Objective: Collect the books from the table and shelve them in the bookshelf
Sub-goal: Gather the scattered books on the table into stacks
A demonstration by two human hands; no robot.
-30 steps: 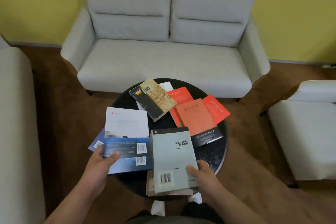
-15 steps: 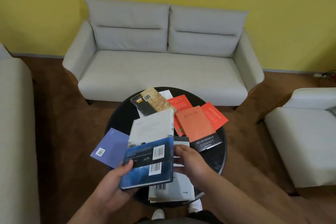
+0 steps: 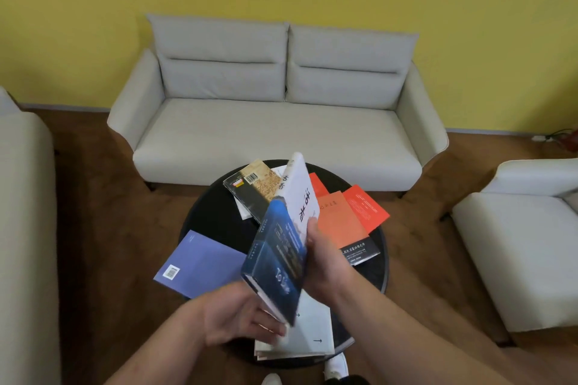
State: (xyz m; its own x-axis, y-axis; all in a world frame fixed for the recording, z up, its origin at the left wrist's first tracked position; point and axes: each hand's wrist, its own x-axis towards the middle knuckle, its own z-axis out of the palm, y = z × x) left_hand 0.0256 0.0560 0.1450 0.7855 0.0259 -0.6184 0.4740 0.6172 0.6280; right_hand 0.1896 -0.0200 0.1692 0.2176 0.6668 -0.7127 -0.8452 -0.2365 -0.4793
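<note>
A blue-and-white book stands tilted on edge above the round black table. My right hand grips its right side, thumb on the white cover. My left hand lies under the book's lower corner with fingers stretched out, touching it. On the table lie a purple book at the left, a grey book on a small stack at the near edge, orange and red books at the right, and a tan-and-black book at the back. No bookshelf is in view.
A pale two-seat sofa stands behind the table against the yellow wall. Another sofa is at the left and an armchair at the right. Brown carpet surrounds the table.
The blue-and-white book left the table in my left hand, rose and turned onto its edge. My right hand left the grey book and took hold of it; my left hand loosened.
</note>
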